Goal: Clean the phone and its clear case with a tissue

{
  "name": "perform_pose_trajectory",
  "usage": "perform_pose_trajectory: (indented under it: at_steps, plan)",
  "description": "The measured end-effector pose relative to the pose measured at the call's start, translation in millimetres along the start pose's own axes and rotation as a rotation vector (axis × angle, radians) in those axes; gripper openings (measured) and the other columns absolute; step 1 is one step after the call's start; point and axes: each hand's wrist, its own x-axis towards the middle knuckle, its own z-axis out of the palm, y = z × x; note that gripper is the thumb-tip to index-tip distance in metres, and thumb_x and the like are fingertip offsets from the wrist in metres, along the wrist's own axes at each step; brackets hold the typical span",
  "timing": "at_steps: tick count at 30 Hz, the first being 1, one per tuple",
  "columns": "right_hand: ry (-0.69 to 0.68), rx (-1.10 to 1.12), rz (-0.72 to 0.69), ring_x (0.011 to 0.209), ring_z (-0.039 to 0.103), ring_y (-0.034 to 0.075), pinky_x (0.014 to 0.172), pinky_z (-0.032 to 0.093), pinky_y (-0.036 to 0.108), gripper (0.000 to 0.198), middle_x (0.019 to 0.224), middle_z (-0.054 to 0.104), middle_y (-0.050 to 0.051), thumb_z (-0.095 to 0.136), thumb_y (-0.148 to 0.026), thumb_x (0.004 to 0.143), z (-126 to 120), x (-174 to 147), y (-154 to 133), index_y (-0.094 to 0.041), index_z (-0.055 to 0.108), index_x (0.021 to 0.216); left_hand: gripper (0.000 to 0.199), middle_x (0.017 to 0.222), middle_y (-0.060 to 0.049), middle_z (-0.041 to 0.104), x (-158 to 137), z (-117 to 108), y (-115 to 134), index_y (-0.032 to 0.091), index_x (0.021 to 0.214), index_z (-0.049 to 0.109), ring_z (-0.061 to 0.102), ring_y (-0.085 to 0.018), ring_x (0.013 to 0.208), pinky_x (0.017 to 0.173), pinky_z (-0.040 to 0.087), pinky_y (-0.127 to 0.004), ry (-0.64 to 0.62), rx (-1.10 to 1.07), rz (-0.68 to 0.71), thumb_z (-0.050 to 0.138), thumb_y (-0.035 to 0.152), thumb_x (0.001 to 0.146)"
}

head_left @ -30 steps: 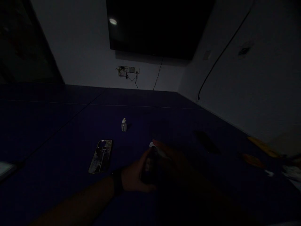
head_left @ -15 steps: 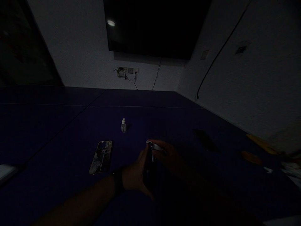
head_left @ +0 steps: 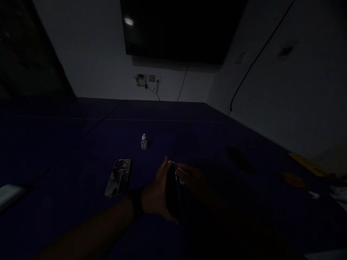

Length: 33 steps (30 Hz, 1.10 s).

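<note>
My left hand [head_left: 155, 198], with a dark band on its wrist, grips a dark phone [head_left: 172, 193] that is tilted up on its edge. Against the phone's upper right edge, my right hand [head_left: 193, 179] pinches a white cloth or wipe [head_left: 181, 181]. Part of the white material also shows at the phone's top end. Dim light hides the far side of the phone and most of the right forearm. A patterned phone case [head_left: 118, 178] lies left of my hands. Beyond them a small dropper bottle [head_left: 144, 143] stands upright.
On the blue tabletop [head_left: 173, 135], a dark flat object [head_left: 240, 159] lies to the right. Past it are an orange item [head_left: 293, 180], a yellow item [head_left: 307, 164] and a small white scrap [head_left: 313, 195]. A white box-like object [head_left: 9, 194] sits at the left edge.
The phone has turned so more of its dark flat face shows. My right hand and the white cloth have shifted slightly down along its edge. The view has shifted a little.
</note>
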Motion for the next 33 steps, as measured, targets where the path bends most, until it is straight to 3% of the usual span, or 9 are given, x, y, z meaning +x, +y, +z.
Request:
perform_pose_trajectory:
  at_steps: [2, 5, 8, 12, 17, 20, 23, 29, 33]
  plan:
    - [-0.005, -0.006, -0.012, 0.099, 0.069, 0.027, 0.086, 0.056, 0.04, 0.042, 0.09, 0.076, 0.004, 0.058, -0.052, 0.091, 1, -1, -1, -0.019, 0.075, 0.11, 0.163, 0.162, -0.016, -0.021, -1, -1, 1, 0.028, 0.151, -0.03, -0.006, -0.053, 0.148, 0.117, 0.016, -0.073, -0.02, -0.015, 0.0, 0.088, 0.067, 0.046]
    - [0.032, -0.001, -0.006, 0.1, 0.07, 0.027, 0.088, 0.056, 0.041, 0.043, 0.104, 0.076, 0.006, 0.06, -0.052, 0.089, 3, -1, -4, -0.02, 0.074, 0.113, 0.16, 0.163, -0.019, -0.017, -1, 0, 1, 0.024, 0.151, -0.031, 0.001, -0.052, 0.149, 0.117, 0.022, -0.069, -0.048, -0.057, -0.001, 0.087, 0.067, 0.051]
    - [0.077, -0.028, -0.002, 0.108, 0.068, 0.028, 0.093, 0.055, 0.043, 0.043, 0.119, 0.073, 0.007, 0.06, -0.052, 0.089, 3, -3, -7, -0.021, 0.073, 0.116, 0.166, 0.163, -0.019, -0.019, -1, 0, -1, 0.023, 0.15, -0.032, 0.0, -0.051, 0.149, 0.119, 0.023, -0.065, -0.058, -0.053, 0.029, 0.09, 0.065, 0.047]
    - [0.038, -0.102, -0.043, 0.119, 0.064, 0.029, 0.102, 0.05, 0.045, 0.044, 0.128, 0.069, 0.007, 0.058, -0.051, 0.092, 0, -6, -8, -0.022, 0.069, 0.123, 0.171, 0.163, -0.02, -0.015, -1, 0, -3, 0.022, 0.149, -0.034, 0.001, -0.05, 0.149, 0.119, 0.024, -0.062, -0.074, -0.091, 0.02, 0.093, 0.06, 0.041]
    - [0.013, -0.355, -0.216, 0.123, 0.062, 0.027, 0.107, 0.048, 0.045, 0.039, 0.132, 0.067, 0.009, 0.052, -0.035, 0.095, -9, -10, -4, -0.022, 0.066, 0.129, 0.173, 0.165, -0.02, -0.005, 1, -1, 0, 0.025, 0.151, -0.031, 0.006, -0.051, 0.148, 0.119, 0.015, -0.066, -0.085, -0.07, 0.003, 0.095, 0.058, 0.037]
    - [-0.062, -0.56, -0.394, 0.128, 0.057, 0.025, 0.11, 0.045, 0.045, 0.053, 0.141, 0.06, 0.008, 0.05, -0.019, 0.088, -17, -11, 3, -0.024, 0.056, 0.14, 0.175, 0.165, -0.02, -0.003, 0, 0, 1, 0.026, 0.149, -0.033, 0.009, -0.052, 0.147, 0.117, 0.013, -0.069, -0.073, -0.046, 0.017, 0.096, 0.054, 0.035]
    - [-0.169, -0.687, -0.469, 0.133, 0.053, 0.024, 0.111, 0.044, 0.045, 0.065, 0.148, 0.052, 0.007, 0.045, -0.011, 0.084, -24, -9, 10, -0.023, 0.047, 0.148, 0.176, 0.164, -0.023, -0.002, -1, 2, 1, 0.024, 0.148, -0.035, 0.012, -0.052, 0.146, 0.116, 0.017, -0.069, -0.066, -0.064, -0.008, 0.096, 0.051, 0.035]
    - [-0.293, -0.715, -0.578, 0.132, 0.054, 0.021, 0.109, 0.045, 0.039, 0.056, 0.146, 0.055, 0.007, 0.044, -0.016, 0.093, -30, -15, 20, -0.026, 0.046, 0.148, 0.179, 0.162, -0.026, 0.012, -2, 4, 1, 0.021, 0.148, -0.035, 0.019, -0.052, 0.145, 0.115, 0.018, -0.068, -0.092, -0.059, -0.066, 0.097, 0.054, 0.031]
    - [-0.32, -0.702, -0.62, 0.134, 0.052, 0.02, 0.109, 0.044, 0.037, 0.051, 0.145, 0.056, 0.009, 0.042, -0.023, 0.098, -29, -31, 27, -0.024, 0.044, 0.149, 0.178, 0.163, -0.028, 0.007, -2, 2, 1, 0.021, 0.15, -0.032, 0.02, -0.053, 0.144, 0.112, 0.025, -0.068, -0.119, -0.066, -0.099, 0.097, 0.055, 0.032]
